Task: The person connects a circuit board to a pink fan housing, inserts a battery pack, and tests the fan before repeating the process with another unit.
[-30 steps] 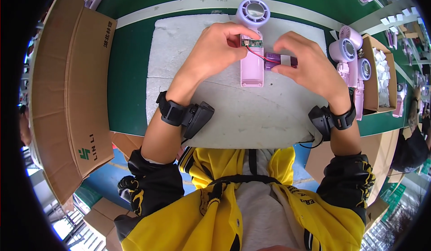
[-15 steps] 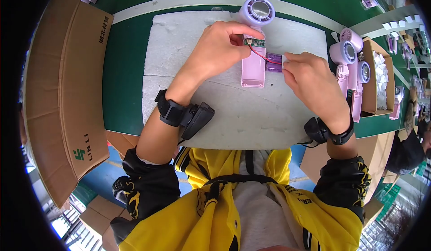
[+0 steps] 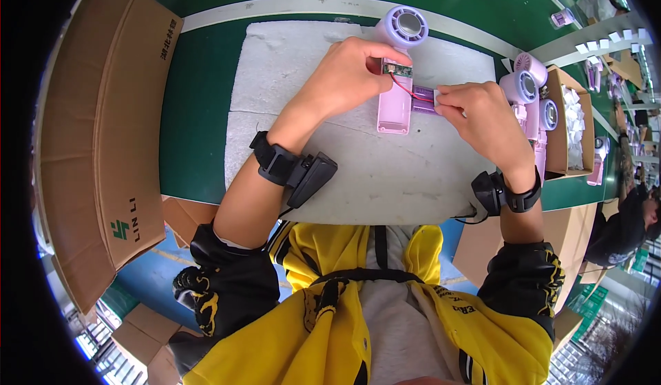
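Observation:
A pink handheld fan with a round lilac head lies on the white foam sheet, its handle uncovered. My left hand grips it by the neck, with thumb and finger either side of the green circuit board. Red and black wires run from the board toward a purple battery pack lying beside the handle. At the pack's right end, my right hand pinches a small white piece; its fingers partly cover both.
The foam sheet lies on a green table. At right stand several fans and a carton of white pieces. A tall cardboard box borders the left side. A person in black is at far right.
The view has shifted slightly. My right hand stays at the battery pack's end and now covers more of it. The left hand keeps its hold on the fan.

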`<state>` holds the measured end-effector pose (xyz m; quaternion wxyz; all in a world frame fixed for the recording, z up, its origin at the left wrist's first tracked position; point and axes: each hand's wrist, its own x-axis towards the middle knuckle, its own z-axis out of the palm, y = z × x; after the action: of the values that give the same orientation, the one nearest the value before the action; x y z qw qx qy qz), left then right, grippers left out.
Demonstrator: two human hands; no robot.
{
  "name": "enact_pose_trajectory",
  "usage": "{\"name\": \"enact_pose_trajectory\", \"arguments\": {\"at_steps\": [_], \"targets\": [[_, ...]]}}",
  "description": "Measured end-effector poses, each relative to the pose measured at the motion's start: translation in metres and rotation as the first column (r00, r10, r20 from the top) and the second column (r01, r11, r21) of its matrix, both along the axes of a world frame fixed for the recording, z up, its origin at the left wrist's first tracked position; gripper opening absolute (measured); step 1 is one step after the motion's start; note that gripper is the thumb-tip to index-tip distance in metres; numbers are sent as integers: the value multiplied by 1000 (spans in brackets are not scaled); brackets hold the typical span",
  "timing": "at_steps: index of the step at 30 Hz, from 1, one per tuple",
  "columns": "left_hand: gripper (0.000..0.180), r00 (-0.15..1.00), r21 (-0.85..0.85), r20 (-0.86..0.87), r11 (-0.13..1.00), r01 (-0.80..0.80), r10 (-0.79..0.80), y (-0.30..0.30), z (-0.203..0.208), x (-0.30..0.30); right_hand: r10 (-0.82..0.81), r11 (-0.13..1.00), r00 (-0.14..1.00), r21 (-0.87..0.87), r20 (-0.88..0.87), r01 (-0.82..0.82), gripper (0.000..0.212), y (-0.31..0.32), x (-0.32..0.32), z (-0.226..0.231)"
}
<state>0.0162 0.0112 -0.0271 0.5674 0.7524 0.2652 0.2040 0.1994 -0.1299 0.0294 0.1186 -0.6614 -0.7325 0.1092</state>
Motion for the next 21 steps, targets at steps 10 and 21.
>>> {"name": "enact_pose_trajectory", "arguments": {"at_steps": [10,21], "targets": [[37,999,55,24,998,37,-38,2,-2,7,-30,993,999,113,33,26,10,-10,-13,-9],[37,1000,38,-1,999,16,-16,-1,-3,9,-316,947,933,1,-173,321,17,-48,118,26]]}}
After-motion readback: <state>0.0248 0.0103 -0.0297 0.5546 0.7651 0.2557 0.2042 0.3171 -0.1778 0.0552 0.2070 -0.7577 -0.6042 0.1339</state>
